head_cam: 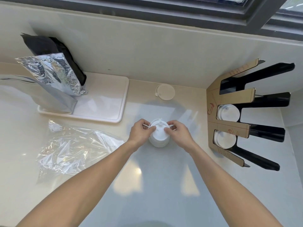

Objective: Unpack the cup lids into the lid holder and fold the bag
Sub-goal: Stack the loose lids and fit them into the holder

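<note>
A stack of white cup lids [159, 136] stands on the pale counter in the middle. My left hand [141, 133] grips the stack's top edge from the left, and my right hand [178, 133] grips it from the right, fingers curled round the rim. The clear plastic bag [72, 149] lies crumpled and flat on the counter to the left. The lid holder [232, 126], cardboard-faced with black slots, stands at the right; its two lower slots hold white lids [227, 113]. One loose lid [165, 91] lies flat on the counter behind the stack.
A white tray [105, 112] at the back left carries a silver foil pouch [54, 74], a grey pouch and a black bag [54, 49]. A wall and a dark window frame [180, 12] close off the back.
</note>
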